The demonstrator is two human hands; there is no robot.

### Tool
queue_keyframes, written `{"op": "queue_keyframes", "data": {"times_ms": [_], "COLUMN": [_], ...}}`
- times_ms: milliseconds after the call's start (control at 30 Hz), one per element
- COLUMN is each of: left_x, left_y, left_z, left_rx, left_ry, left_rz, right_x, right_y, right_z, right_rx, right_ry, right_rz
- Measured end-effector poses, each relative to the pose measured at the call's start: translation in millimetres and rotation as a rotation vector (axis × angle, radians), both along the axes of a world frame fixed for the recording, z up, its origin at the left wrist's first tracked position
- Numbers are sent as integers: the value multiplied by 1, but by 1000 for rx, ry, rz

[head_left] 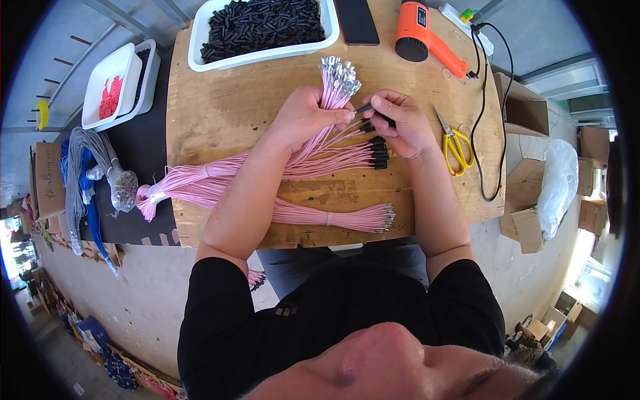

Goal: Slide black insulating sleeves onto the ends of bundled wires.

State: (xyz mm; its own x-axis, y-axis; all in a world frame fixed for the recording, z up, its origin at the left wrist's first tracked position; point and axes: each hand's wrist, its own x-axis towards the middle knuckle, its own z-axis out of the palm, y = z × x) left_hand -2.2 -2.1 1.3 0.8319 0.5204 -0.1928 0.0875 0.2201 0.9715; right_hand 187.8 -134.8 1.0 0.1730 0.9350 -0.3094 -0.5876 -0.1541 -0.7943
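Note:
My left hand [308, 119] is closed around an upright bunch of pink wires [331, 101] whose bare metal terminals [340, 79] fan out above the fist. To its right, my right hand [402, 123] pinches a small black sleeve [364, 109] at the end of one wire by my left fingertips. How far the sleeve sits over the terminal is too small to tell. Just below the hands lie pink wires whose ends carry black sleeves [379, 155]. Nearer me rests another tied pink wire bundle [313, 217] with bare metal ends.
A white tray [197, 56] of black sleeves stands at the back, beside a dark phone [358, 23]. An orange heat gun [415, 30], its black cord [483, 110] and yellow-handled scissors [457, 152] lie right. Stacked trays [85, 123] and grey wire bundles [80, 180] are left.

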Motion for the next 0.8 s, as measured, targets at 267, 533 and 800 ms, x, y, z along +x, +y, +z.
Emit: {"op": "queue_keyframes", "data": {"times_ms": [267,533,800], "left_x": [0,1,2], "left_y": [-3,-3,-3], "left_z": [2,2,1], "left_rx": [146,5,36], "left_ry": [111,67,34], "left_rz": [-85,-113,-32], "right_x": [14,-6,-10], "right_y": [-4,1,0], "right_z": [11,2,9], "right_rx": [37,36,-16], "right_ry": [-140,-148,-143], "right_rz": [-141,-129,-138]}}
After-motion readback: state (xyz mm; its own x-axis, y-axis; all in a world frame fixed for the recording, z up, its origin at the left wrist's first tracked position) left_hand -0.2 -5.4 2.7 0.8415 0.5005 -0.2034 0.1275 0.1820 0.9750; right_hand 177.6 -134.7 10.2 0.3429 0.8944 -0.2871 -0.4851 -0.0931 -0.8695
